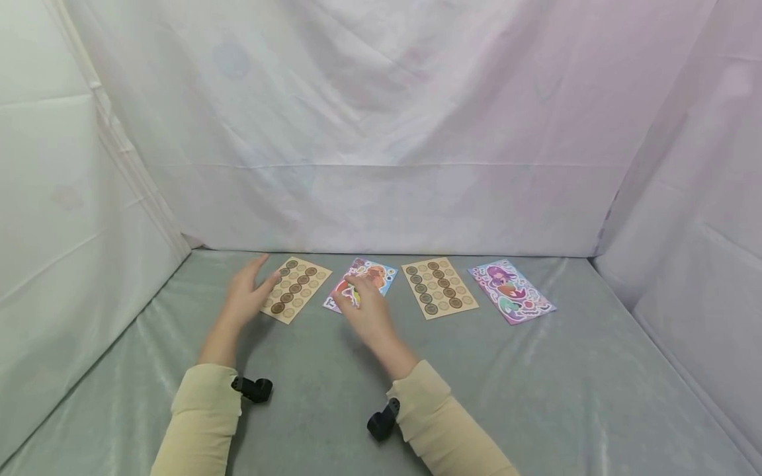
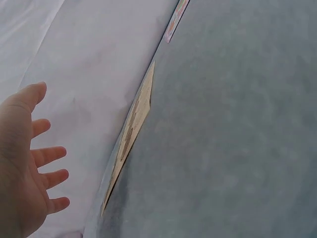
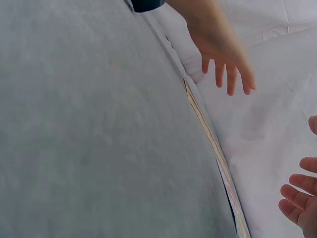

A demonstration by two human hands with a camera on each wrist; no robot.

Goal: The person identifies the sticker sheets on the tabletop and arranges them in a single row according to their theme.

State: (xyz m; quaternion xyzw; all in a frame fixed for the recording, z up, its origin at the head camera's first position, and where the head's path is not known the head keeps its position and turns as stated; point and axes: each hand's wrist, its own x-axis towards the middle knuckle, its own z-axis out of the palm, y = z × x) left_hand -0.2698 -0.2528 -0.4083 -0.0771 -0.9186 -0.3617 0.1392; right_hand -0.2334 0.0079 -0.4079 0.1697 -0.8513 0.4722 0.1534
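Nearest the camera, two pale yellow sleeves (image 1: 199, 420) reach in over a grey cloth (image 1: 309, 416), a small black device (image 1: 257, 390) at each cuff. From the left, the person's left hand (image 1: 243, 294) hovers with its fingers spread and holding nothing, by the left edge of a tan sheet (image 1: 302, 291) with rows of dark and light round spots. Next lies a colourful sticker sheet (image 1: 382, 275), partly hidden behind the right hand (image 1: 369, 314), whose fingers are apart, slightly bent and likewise grasping nothing. Right of that, a second tan sheet (image 1: 440, 289) lies tilted, then a purple-and-blue mermaid sheet (image 1: 512, 291) farthest right. All four sheets lie apart in a row before a white curtain (image 1: 369, 205).
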